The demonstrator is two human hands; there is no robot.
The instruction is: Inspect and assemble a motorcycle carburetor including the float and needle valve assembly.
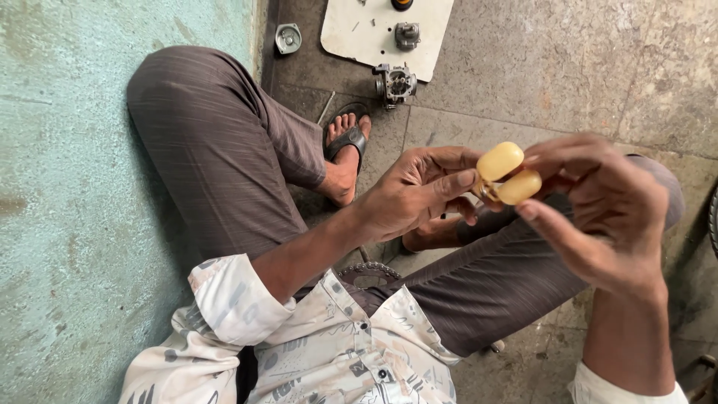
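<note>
Soft even daylight, faint shadows, sharp focus.

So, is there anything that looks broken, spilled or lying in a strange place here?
Nothing looks broken or spilled. Both hands, left hand and right hand, hold a yellow twin float. Metal parts are spread about: a carburettor body on the stone floor beside the white board, and a small metal cover apart near the wall.

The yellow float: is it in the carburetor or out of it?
Out. Both hands hold the yellow float in the air; the carburetor body lies on the floor.
</note>
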